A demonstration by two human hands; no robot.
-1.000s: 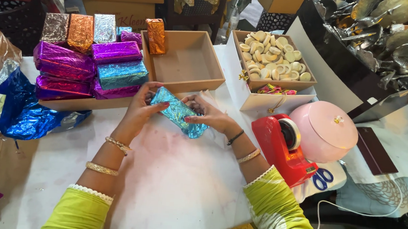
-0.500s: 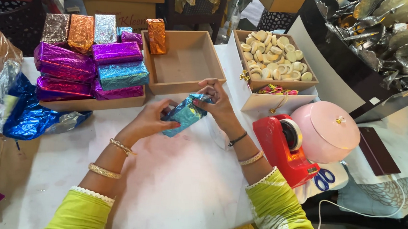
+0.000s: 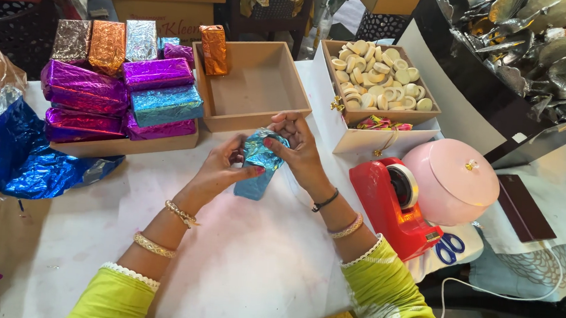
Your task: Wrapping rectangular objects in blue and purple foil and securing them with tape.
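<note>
A small block wrapped in shiny blue foil [image 3: 257, 165] stands on end on the white table [image 3: 234, 269]. My left hand [image 3: 218, 171] grips its left side. My right hand [image 3: 297, 147] pinches and folds the foil at its top end. Behind it sits an empty shallow brown tray [image 3: 256, 86]. To the left, a tray [image 3: 122, 145] holds several foil-wrapped blocks [image 3: 127, 86] in purple, blue, orange and silver.
A red tape dispenser [image 3: 397, 205] stands right of my hands, with a pink round lidded box [image 3: 453, 179] and blue scissors [image 3: 449, 247]. A box of pale round pieces [image 3: 380, 76] sits behind. Crumpled blue foil [image 3: 27, 159] lies at left.
The blue wrapped block has turned from lying flat across both hands to standing on end. My right hand has moved onto its upper end.
</note>
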